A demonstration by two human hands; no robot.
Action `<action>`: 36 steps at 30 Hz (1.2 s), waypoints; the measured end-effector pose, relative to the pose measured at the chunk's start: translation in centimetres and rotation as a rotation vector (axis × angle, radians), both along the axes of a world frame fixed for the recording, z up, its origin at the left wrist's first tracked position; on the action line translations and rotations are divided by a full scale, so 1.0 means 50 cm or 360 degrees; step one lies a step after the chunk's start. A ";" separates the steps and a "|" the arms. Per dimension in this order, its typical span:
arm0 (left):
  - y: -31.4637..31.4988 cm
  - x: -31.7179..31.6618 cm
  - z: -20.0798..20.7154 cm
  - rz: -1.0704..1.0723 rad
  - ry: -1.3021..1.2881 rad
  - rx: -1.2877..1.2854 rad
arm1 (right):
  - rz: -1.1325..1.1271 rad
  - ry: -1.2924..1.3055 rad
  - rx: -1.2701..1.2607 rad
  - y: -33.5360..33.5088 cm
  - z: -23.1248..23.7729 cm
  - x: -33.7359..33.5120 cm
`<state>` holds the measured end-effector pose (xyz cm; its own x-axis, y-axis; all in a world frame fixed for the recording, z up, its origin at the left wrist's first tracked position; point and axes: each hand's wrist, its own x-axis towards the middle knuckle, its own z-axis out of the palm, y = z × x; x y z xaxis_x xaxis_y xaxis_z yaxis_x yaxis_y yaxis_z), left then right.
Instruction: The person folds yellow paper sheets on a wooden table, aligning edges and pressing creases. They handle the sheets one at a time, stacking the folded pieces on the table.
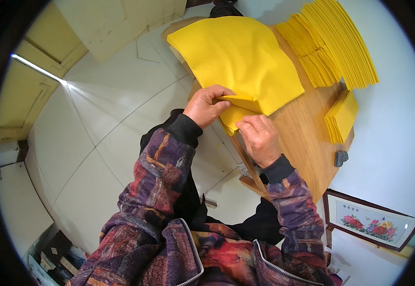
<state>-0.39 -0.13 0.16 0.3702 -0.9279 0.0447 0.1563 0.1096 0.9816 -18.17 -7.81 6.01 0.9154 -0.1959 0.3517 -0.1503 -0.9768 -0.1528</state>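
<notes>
A large yellow cloth piece (241, 57), stiff like felt, lies over the near left part of the wooden table and hangs past its edge. Its near edge is raised and folded between my hands, forming a pocket-like gap. My left hand (206, 106) pinches the left side of this fold between thumb and fingers. Close by on the right, my right hand (259, 138) has its fingers curled together at the lower corner of the same cloth. What exactly lies under its fingertips is partly hidden by the hand.
Tall stacks of folded yellow cloth (338, 43) lean on the white wall, with a smaller stack (342, 117) nearer me. The wooden table (307, 152) bears a small dark ribbed object (341, 158). A framed flower picture (372, 220) stands at the right. Tiled floor (107, 124) spreads left.
</notes>
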 end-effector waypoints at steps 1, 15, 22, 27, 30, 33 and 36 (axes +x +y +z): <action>0.000 0.000 0.001 -0.0003 0.0014 -0.0016 | -0.0010 -0.0006 0.0073 -0.001 0.004 0.003; 0.005 0.005 0.003 -0.0033 -0.0052 -0.0003 | -0.0196 0.0170 0.1253 -0.035 0.042 0.019; 0.005 0.009 0.005 -0.0070 -0.0113 0.0059 | -0.0298 0.0220 0.1255 -0.046 0.065 0.023; 0.009 0.009 0.013 -0.0053 -0.0161 0.0084 | -0.0392 -0.0119 0.0775 -0.037 0.068 0.046; 0.007 0.001 0.013 0.0041 -0.0226 -0.0044 | -0.0478 -0.0193 0.0630 -0.034 0.068 0.053; 0.003 0.002 0.007 0.0064 -0.0248 -0.0039 | -0.0466 -0.0399 0.0263 -0.016 0.068 0.033; 0.002 0.006 -0.001 0.0059 -0.0201 -0.0002 | -0.0301 -0.0144 0.0228 0.026 0.052 0.002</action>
